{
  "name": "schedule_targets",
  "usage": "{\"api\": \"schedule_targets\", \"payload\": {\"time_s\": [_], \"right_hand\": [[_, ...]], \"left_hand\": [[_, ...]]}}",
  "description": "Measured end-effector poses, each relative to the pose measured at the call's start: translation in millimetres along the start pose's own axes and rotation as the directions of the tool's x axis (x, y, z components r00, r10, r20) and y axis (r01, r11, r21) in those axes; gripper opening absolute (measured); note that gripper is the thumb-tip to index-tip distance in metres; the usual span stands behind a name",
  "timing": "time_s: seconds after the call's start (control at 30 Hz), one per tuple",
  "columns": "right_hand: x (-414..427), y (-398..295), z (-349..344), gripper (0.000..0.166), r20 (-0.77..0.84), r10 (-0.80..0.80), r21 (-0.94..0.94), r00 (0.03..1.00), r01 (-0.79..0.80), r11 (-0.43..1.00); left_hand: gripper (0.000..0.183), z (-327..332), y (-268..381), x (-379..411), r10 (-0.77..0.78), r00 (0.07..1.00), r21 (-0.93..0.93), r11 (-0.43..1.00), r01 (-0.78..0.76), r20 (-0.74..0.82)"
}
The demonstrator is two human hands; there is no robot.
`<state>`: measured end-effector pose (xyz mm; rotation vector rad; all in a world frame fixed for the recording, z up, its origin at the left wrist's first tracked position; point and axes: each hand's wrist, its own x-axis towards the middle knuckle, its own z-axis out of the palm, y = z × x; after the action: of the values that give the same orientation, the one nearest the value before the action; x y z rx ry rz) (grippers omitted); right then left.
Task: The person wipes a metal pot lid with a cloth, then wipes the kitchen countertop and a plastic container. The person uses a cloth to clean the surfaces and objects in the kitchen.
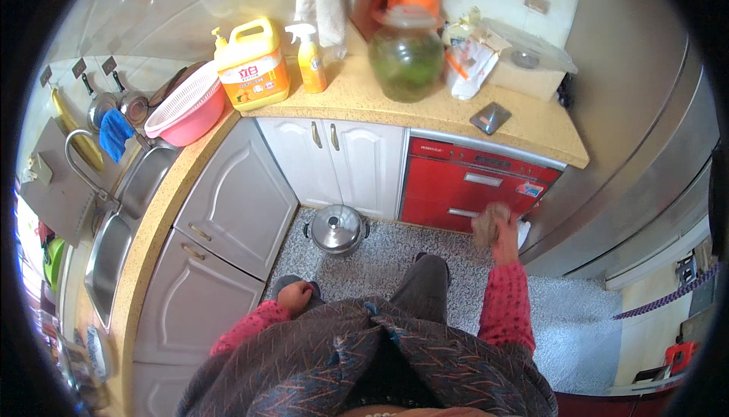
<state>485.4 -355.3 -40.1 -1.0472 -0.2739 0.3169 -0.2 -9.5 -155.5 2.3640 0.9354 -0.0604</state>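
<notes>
My right hand (504, 241) grips a crumpled brown cloth (485, 225), slightly blurred, in front of the red built-in kitchen appliance (438, 183) with two silver handles. Down by my left leg is my left hand (295, 297), its fingers curled in and nothing visible in them. A lidded stainless-steel pot (336, 229) stands on the speckled grey floor (364, 272) between my feet and the white cabinet doors (364, 160). Something white (522, 232) shows just behind my right hand, partly hidden.
Along the yellow speckled countertop (353, 98) stand a pink basin with a strainer (191, 109), a yellow detergent jug (256, 69), a spray bottle (311, 66), a glass jar with green contents (407, 58) and a dark flat object (490, 118). The steel sink (108, 263) is left; a tall metallic refrigerator (615, 149) is right.
</notes>
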Motion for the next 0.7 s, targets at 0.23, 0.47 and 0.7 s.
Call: {"api": "schedule_targets", "payload": {"time_s": [0.23,0.47,0.7], "right_hand": [[183,-110,228,0.074,0.061,-0.451,-0.323,0.891,0.445,0.835],[266,-112,378,0.067,0.113,-0.664,-0.792,0.739,0.47,0.389],[211,-70,366,0.034,0.537,-0.754,-0.806,0.379,0.493,-0.327]], "left_hand": [[0.025,-1,2,-2,-0.041,0.999,-0.086,0.995,0.041,-0.002],[0.024,-6,3,1,-0.069,0.996,-0.176,0.983,0.057,-0.058],[0.023,-2,-3,22,0.009,0.999,-0.249,0.968,-0.021,-0.048]]}}
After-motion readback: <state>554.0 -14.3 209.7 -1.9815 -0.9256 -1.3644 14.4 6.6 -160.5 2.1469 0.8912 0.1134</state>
